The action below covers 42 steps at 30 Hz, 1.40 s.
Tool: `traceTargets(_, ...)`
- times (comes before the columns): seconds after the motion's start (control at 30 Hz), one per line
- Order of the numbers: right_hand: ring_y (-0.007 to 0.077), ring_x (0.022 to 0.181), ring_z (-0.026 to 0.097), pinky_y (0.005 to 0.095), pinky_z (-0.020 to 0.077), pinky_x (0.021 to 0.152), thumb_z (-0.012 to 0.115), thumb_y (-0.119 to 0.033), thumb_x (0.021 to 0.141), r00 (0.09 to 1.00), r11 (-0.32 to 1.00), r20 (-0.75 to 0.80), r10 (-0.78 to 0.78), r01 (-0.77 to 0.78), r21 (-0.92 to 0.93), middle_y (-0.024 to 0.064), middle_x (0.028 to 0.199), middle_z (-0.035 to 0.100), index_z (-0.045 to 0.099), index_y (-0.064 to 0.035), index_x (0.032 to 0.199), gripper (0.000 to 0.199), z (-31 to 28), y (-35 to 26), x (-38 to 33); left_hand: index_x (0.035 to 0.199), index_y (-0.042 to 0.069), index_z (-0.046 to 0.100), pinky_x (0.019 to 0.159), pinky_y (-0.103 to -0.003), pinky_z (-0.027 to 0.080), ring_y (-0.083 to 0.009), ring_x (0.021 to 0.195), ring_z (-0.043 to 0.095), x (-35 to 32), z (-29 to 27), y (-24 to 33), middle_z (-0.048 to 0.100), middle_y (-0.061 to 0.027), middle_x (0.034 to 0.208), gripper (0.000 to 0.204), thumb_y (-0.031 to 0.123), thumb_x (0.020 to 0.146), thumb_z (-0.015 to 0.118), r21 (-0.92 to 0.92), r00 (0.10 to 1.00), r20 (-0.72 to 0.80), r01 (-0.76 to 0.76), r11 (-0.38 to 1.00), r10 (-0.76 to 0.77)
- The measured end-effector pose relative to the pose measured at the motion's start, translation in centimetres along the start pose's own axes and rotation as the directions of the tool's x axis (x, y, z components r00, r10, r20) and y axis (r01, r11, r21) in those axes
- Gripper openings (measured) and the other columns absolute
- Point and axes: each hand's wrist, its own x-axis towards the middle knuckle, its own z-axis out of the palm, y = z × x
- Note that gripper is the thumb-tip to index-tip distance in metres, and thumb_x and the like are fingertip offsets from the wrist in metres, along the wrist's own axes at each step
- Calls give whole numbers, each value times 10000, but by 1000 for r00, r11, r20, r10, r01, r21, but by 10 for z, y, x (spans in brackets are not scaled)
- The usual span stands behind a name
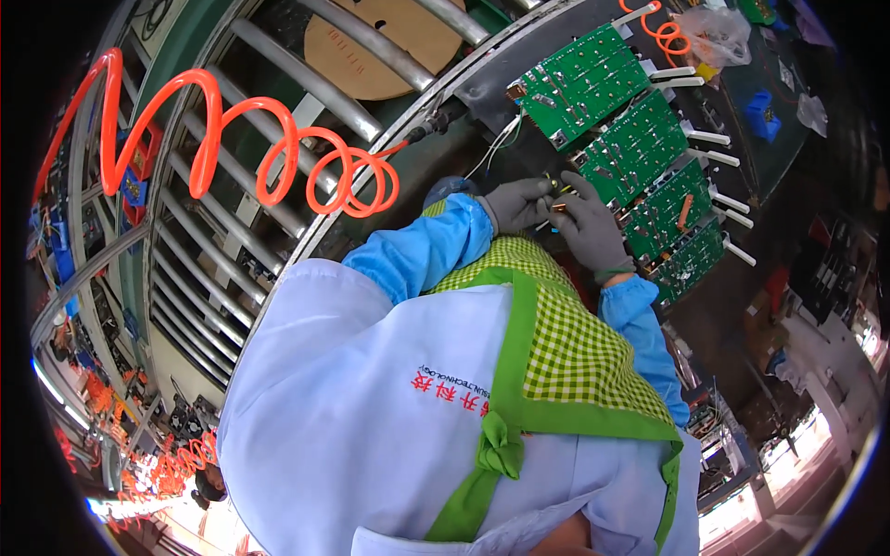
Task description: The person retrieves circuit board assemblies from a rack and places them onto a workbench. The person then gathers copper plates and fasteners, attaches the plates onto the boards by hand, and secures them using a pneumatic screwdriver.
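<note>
My left hand [519,205], in a grey glove, is closed with its fingertips pinched together in front of my apron. Close against it is my right hand [591,228], also gloved in grey, its fingers bent around a small copper-coloured piece [559,208]. A yellow-green bit [563,189] shows between the fingertips of both hands; its kind is too small to tell. Just beyond my right hand lies a green circuit board [634,148], one of several in a slanting row. Thin white wires [501,144] hang from the farthest board [582,85] toward my left hand.
White sticks [714,136] jut from the boards' right side. A coiled orange air hose [278,153] stretches over the roller conveyor [306,69] at left. A brown round disc [380,46] lies under the rollers. Far right are a clear plastic bag [716,37] and a blue piece [762,116].
</note>
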Motion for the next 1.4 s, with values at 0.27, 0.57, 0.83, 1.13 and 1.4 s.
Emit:
traceTargets(0.27,366,876,620,439,509,727,632,-236,800,947,926,194,256,-182,-331,197,1375,411,597,-81,863,170,17,24,-14,1183,19,538,549,-147,434,-66,711,517,-23,50,20,566,-42,887,320,211,927,547,627,935,-273,-6,779,227)
traceTargets(0.57,299,779,577,370,471,685,624,-192,807,997,993,27,66,-68,100,114,905,564,624,-36,919,191,-19,-18,-32,928,-3,621,528,-215,397,-71,597,501,30,54,15,602,-18,773,226,220,905,592,862,822,-178,-134,488,540)
traceTargets(0.83,219,764,605,321,474,676,595,-188,874,952,950,-217,215,-151,275,109,855,616,628,-18,957,192,-34,-16,-36,893,1,628,546,-245,424,-87,600,527,30,59,19,596,-19,720,263,263,893,603,940,839,-93,-103,325,537)
traceTargets(1.13,230,765,618,331,485,662,599,-223,883,934,946,-253,251,-182,267,120,885,622,613,-15,987,233,-27,-6,-24,890,14,626,537,-235,429,-83,597,539,30,63,38,603,-25,728,258,270,895,600,958,901,-126,2,285,415)
traceTargets(1.4,226,776,612,326,476,687,589,-226,890,916,950,-304,262,-189,250,110,893,622,624,-38,985,213,-23,3,-14,885,7,627,484,-195,396,-61,556,509,27,80,34,614,-17,737,222,227,891,597,885,908,-251,75,459,336)
